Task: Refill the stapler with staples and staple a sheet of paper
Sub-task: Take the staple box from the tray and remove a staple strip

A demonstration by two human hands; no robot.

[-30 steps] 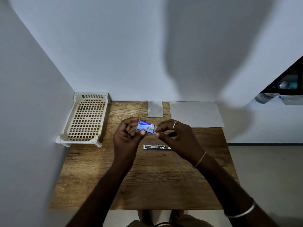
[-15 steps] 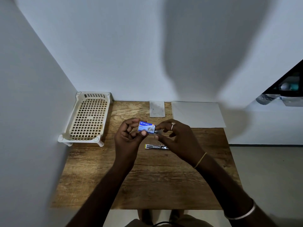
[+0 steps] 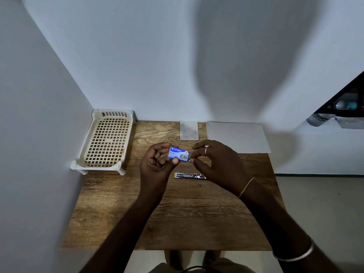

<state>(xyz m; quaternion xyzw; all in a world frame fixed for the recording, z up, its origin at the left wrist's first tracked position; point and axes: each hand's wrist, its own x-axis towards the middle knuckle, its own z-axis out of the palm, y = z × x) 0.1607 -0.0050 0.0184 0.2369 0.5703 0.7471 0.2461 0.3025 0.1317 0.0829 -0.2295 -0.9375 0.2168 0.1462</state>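
Wooden table (image 3: 177,223): left hand (image 3: 157,166) pinched light staple box (image 3: 178,154); right fingertips (image 3: 194,154) nipped its 3 o'clock end. Staples likely brittle; grip sides.

A cream lattice tray (image 3: 106,141) stands at the wooden table's (image 3: 118,213) back left corner; small printed slip (image 3: 188,130) behind.

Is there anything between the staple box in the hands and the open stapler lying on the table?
Nothing visible. The staple box, held by the left hand and right hand, hangs just above the stapler; only bare table lies between.
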